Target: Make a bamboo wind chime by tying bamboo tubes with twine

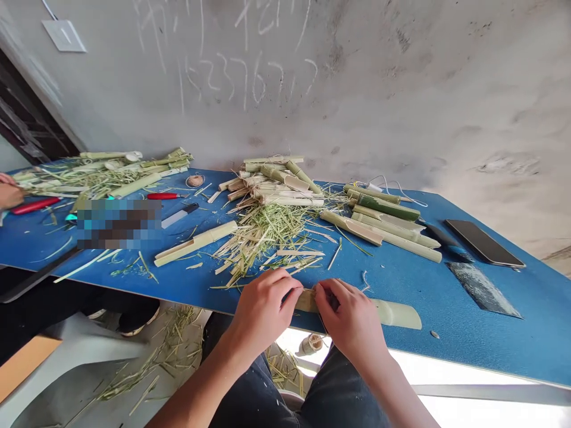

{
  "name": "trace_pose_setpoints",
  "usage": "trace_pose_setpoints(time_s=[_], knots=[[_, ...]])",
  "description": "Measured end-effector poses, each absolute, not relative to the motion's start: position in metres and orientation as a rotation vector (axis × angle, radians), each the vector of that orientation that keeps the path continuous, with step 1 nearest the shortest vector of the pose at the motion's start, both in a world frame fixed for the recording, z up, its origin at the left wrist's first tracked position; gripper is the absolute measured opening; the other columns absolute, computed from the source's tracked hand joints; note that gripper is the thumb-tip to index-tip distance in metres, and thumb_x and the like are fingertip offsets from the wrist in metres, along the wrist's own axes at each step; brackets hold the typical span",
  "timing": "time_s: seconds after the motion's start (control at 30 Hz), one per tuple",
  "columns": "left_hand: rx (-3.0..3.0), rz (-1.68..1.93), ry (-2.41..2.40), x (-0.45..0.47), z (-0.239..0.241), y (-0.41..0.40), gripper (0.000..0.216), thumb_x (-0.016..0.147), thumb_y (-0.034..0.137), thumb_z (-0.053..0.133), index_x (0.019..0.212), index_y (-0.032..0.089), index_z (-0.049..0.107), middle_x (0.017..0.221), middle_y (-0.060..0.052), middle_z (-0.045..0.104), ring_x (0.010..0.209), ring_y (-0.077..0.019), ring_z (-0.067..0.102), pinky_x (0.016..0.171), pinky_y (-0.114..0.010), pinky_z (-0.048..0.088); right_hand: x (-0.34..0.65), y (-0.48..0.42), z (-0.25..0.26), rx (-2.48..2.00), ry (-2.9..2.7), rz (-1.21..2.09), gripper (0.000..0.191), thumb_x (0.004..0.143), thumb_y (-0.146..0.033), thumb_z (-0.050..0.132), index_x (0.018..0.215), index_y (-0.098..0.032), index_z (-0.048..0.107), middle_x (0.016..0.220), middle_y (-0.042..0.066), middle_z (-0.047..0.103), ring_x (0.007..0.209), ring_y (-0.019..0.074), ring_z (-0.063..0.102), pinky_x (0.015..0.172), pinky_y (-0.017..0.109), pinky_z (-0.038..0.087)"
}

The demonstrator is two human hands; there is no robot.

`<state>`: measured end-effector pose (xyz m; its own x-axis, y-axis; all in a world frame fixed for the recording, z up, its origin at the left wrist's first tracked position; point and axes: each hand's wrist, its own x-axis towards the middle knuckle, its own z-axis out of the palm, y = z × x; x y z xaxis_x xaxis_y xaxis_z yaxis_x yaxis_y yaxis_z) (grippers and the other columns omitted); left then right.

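Note:
A split bamboo piece lies along the table's front edge, its pale right end sticking out past my right hand. My left hand is closed at its left part, thumb and forefinger pressed together. Just to the right, my right hand is closed on the same piece, with curled fingers. Between the two hands a short, browner stretch of the bamboo shows; my fingers hide the rest. A thin white thread scrap rests on the table behind my right hand.
Bamboo shavings and split bamboo lengths lie behind my hands. A wide blade and a phone are at right. Left are a red-handled tool, a twine roll and another person's hand.

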<state>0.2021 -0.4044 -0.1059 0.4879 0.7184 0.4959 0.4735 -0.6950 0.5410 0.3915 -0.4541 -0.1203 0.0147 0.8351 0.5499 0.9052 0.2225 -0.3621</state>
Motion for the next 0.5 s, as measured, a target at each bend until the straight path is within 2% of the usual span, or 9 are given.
trace_pose_setpoints(time_s=[0.1, 0.2, 0.3, 0.37, 0.43, 0.5], knots=[[2.214, 0.981, 0.856, 0.191, -0.101, -0.401, 0.02, 0.105, 0.02, 0.056, 0.092, 0.021, 0.072, 0.093, -0.004, 0.073, 0.089, -0.0172, 0.07, 0.084, -0.029, 0.057, 0.391, -0.454, -0.12, -1.629, -1.814, -0.131, 0.028, 0.104, -0.026, 0.054, 0.077, -0.021, 0.062, 0.067, -0.001, 0.064, 0.057, 0.0147, 0.054, 0.058, 0.028, 0.035], [2.087, 0.828, 0.716, 0.174, -0.092, -0.403, 0.029, 0.106, 0.022, 0.049, 0.083, 0.021, 0.066, 0.097, -0.006, 0.073, 0.093, -0.0178, 0.07, 0.088, -0.028, 0.058, 0.39, -0.455, -0.118, -1.637, -1.829, -0.121, 0.027, 0.102, -0.024, 0.055, 0.077, -0.022, 0.063, 0.067, -0.001, 0.064, 0.057, 0.0144, 0.054, 0.059, 0.028, 0.036], [2.028, 0.792, 0.685, 0.167, -0.086, -0.404, 0.029, 0.105, 0.024, 0.047, 0.082, 0.022, 0.064, 0.105, -0.008, 0.074, 0.102, -0.0197, 0.07, 0.095, -0.031, 0.058, 0.39, -0.455, -0.118, -1.622, -1.833, -0.119, 0.025, 0.101, -0.023, 0.055, 0.078, -0.021, 0.064, 0.067, -0.001, 0.064, 0.06, 0.0151, 0.056, 0.061, 0.029, 0.036], [1.993, 0.793, 0.672, 0.17, -0.086, -0.404, 0.026, 0.102, 0.026, 0.049, 0.079, 0.022, 0.061, 0.106, -0.009, 0.073, 0.1, -0.0212, 0.07, 0.091, -0.032, 0.06, 0.39, -0.456, -0.118, -1.611, -1.83, -0.121, 0.025, 0.102, -0.024, 0.055, 0.079, -0.021, 0.065, 0.067, -0.001, 0.064, 0.061, 0.0156, 0.057, 0.061, 0.029, 0.037], [1.934, 0.766, 0.659, 0.175, -0.088, -0.401, 0.03, 0.101, 0.029, 0.047, 0.073, 0.022, 0.057, 0.1, -0.011, 0.073, 0.089, -0.0214, 0.069, 0.082, -0.033, 0.061, 0.39, -0.456, -0.118, -1.609, -1.824, -0.124, 0.026, 0.101, -0.024, 0.054, 0.077, -0.021, 0.064, 0.067, 0.0, 0.063, 0.061, 0.0155, 0.056, 0.061, 0.029, 0.036], [1.836, 0.75, 0.638, 0.18, -0.088, -0.399, 0.036, 0.102, 0.032, 0.041, 0.069, 0.022, 0.051, 0.084, -0.009, 0.068, 0.076, -0.0203, 0.064, 0.074, -0.034, 0.059, 0.39, -0.457, -0.119, -1.612, -1.824, -0.122, 0.027, 0.101, -0.023, 0.054, 0.075, -0.021, 0.061, 0.066, -0.001, 0.061, 0.059, 0.0148, 0.054, 0.061, 0.029, 0.036]])
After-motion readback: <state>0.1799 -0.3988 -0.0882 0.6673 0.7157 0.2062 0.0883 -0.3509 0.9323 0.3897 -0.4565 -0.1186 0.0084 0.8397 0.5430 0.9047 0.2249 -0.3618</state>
